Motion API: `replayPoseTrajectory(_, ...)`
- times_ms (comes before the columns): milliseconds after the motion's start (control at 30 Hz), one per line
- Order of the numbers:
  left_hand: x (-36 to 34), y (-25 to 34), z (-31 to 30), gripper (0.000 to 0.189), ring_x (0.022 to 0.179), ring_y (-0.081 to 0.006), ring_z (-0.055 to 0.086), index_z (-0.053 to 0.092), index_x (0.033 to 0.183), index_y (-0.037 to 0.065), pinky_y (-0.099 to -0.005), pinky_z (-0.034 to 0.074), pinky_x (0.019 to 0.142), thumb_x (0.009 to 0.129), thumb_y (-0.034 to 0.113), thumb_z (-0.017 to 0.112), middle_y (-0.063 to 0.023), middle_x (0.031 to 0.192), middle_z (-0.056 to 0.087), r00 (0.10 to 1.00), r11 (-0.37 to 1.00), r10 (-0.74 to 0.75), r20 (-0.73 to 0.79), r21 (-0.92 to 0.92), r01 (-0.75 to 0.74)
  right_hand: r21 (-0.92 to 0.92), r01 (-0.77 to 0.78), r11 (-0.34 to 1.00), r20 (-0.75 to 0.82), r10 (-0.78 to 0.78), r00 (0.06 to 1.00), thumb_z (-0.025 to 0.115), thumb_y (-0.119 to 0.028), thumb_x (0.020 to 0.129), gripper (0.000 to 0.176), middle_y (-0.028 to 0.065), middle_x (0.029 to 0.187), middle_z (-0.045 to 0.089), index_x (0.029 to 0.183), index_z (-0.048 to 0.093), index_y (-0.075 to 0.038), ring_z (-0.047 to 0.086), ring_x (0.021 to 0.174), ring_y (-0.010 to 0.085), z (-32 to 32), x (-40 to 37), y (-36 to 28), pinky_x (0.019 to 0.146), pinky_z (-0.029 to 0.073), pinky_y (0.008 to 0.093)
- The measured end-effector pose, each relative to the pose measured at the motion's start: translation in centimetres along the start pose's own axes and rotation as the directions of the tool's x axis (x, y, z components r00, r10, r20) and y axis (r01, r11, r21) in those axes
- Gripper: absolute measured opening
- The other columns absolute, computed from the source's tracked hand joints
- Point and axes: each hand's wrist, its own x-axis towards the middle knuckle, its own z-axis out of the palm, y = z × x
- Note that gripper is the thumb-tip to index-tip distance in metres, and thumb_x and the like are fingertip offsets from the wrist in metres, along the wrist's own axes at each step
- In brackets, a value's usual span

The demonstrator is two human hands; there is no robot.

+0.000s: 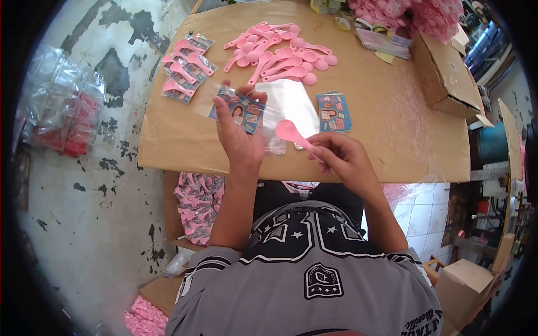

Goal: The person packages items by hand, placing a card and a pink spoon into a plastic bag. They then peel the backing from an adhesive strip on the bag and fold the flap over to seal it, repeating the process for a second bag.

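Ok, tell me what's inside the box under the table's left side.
Pink spoons, mixed with grey-blue printed pieces, show inside the box. Whatever lies beneath that top layer is covered, and the tabletop hides its far part.

spoon handle (305,144): part-hidden, right hand (347,159) | held card (238,113) text: too small | pink heap (437,18): top-cropped

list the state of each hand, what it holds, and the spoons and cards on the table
left hand, holding card
card, apparently inside clear plastic
right hand, gripping pink spoon
pink spoon, tilted, unbagged
loose spoons, heaped, unbagged
card stack, slightly uneven
spoon packets, overlapping
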Motion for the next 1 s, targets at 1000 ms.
replayPoseTrajectory(1000, -1.7, 0.1, 0.9, 0.054, 0.135, -0.0329, 0.056, 0.041, 0.154, 0.004, -0.0512, 0.047, 0.117, 0.112, 0.036, 0.048, -0.0221, 0.147, 0.054, 0.890, 0.892, -0.431, 0.147, -0.079, 0.445, -0.454, 0.192, 0.870, 0.040, -0.195, 0.980, 0.078, -0.010, 0.093, 0.018, 0.0011, 0.087, 0.066, 0.104, 0.067, -0.003, 0.063, 0.084, 0.0084, -4.5, 1.6, -4.2, 0.073, 0.050, 0.0249)
